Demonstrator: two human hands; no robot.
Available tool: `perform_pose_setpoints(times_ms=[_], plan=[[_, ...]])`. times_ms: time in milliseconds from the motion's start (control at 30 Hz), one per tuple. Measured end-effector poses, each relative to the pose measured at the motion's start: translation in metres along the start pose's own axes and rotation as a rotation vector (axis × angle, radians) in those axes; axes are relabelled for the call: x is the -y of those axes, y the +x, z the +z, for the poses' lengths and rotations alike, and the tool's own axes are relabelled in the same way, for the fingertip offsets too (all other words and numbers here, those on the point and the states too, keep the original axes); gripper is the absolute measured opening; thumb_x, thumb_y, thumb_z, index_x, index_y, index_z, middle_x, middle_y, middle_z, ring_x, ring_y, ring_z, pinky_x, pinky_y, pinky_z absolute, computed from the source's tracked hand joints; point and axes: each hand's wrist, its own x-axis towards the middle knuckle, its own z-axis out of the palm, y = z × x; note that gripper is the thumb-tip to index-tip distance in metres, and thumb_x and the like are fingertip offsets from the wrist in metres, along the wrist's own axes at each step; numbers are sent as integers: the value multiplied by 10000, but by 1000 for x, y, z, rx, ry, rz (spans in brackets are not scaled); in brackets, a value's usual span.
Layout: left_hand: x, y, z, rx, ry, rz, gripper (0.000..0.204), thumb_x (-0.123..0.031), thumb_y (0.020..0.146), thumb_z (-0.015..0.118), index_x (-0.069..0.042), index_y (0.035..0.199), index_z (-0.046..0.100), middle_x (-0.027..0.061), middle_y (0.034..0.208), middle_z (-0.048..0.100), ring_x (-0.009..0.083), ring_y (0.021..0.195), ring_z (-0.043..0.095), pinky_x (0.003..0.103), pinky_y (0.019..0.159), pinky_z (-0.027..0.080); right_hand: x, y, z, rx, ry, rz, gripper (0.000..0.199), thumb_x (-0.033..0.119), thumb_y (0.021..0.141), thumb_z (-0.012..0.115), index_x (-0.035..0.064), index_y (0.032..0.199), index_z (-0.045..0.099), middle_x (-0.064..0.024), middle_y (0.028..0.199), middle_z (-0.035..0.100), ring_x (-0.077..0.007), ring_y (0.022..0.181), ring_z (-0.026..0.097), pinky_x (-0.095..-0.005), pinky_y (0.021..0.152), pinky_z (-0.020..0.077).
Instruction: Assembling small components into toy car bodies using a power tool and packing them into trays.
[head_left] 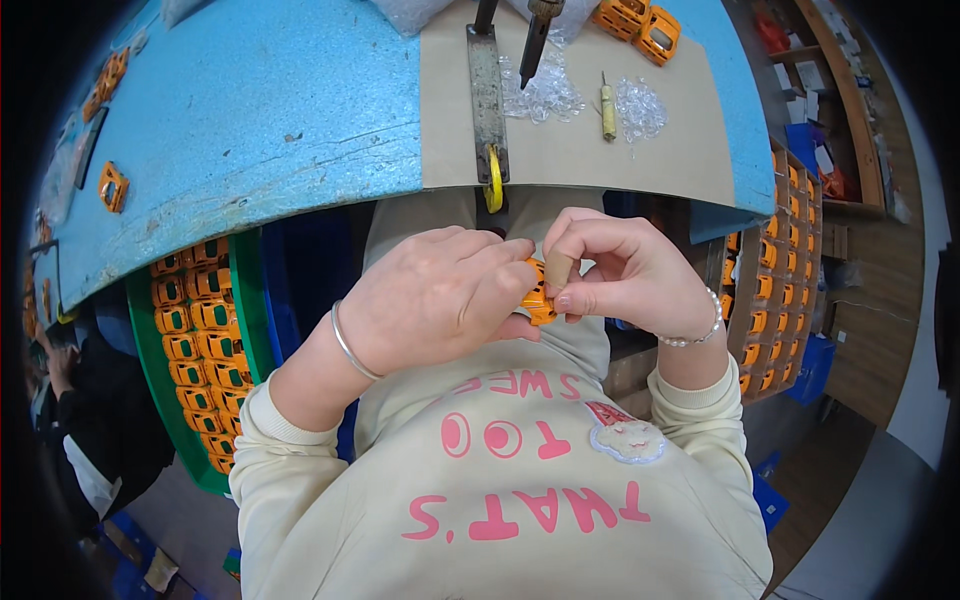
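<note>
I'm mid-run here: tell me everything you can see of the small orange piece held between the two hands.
The small orange piece looks like a moulded plastic toy-car body, orange with dark window-like patches. Only a narrow strip shows; the rest is hidden by fingers. It is held in the air below the edge of the blue table, over the person's lap. The left hand wraps it from the left, and the right hand pinches it from the right, one fingertip capped in tan. Its tilt cannot be told.
</note>
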Motion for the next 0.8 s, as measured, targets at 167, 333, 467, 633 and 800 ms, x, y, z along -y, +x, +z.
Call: perform_pose_setpoints(times_ms=[167, 333, 467, 633, 800], plan=[[-1, 4, -3, 65, -51, -14, 457, -279, 725, 779, -53, 980, 473, 113, 941, 628, 270, 764, 631, 370, 648, 518, -1, 0, -3, 23, -49, 27, 95, -61, 793, 692, -34, 846, 617, -62, 962, 525, -112, 809, 579, -236, 685, 540], [-2, 2, 0, 41, -22, -6, 451, -281, 735, 765, -55, 997, 476, 96, 939, 619, 262, 744, 621, 363, 627, 507, -3, 2, -4, 42, 18, 82, 108, -57, 792, 697, -34, 852, 610, -53, 965, 527, -109, 806, 571, -246, 703, 542], [-6, 6, -6, 153, 69, -8, 408, -270, 755, 744, -70, 1006, 493, 85, 936, 615, 244, 737, 617, 348, 615, 503, -6, 7, -6, 55, 64, 147, 145, -72, 774, 706, -14, 810, 578, -44, 965, 524, -99, 790, 548, -253, 734, 528], [-3, 4, 0, 75, 286, 53, 301, -243, 790, 705, -102, 991, 530, 77, 947, 617, 212, 734, 620, 324, 604, 498, -23, 15, -3, 69, 259, 126, 163, -35, 806, 681, 31, 808, 531, -29, 946, 518, -89, 774, 538, -252, 760, 502], [2, -3, 7, 18, 395, 76, 288, -239, 798, 691, -113, 998, 527, 105, 1013, 634, 240, 771, 644, 320, 640, 524, -33, 14, 21, -210, 589, -51, 82, 33, 880, 612, 44, 895, 532, -23, 932, 532, -98, 753, 552, -260, 752, 506]])
